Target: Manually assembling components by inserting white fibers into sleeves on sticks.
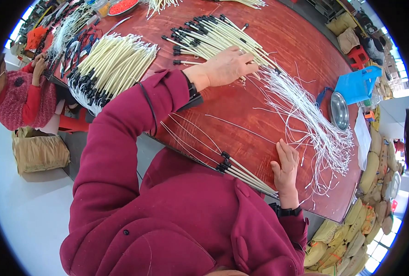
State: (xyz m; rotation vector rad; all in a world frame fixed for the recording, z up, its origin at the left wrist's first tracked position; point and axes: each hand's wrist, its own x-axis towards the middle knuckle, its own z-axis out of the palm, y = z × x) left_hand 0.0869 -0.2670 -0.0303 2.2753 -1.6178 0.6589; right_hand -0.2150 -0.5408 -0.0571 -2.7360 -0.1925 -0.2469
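Two bare hands work over a red table in the head view. The left hand reaches across the near ends of a heap of cream sticks with black end fittings, its fingers bent and partly closed; whether they pinch a stick or a strand cannot be told. The right hand is open beside the table's near edge, thumb apart from the fingers, with one loose white strand ending close to its fingertips; no grip on it can be made out.

Handling this well probably means lifting one stick at a time by its bare shaft, and drawing any strand out slowly along its length, since the white cords lie tangled and could snag. The free hand might pin the neighbours meanwhile.

The heaped sticks are slim, straight and pale, lying roughly parallel on the far side of the table, most black fittings toward the upper left. The cords fan out from the heap to the lower right, beside a metal bowl. A few finished-looking sticks lie along the near edge, white strands trailing from their black fittings.
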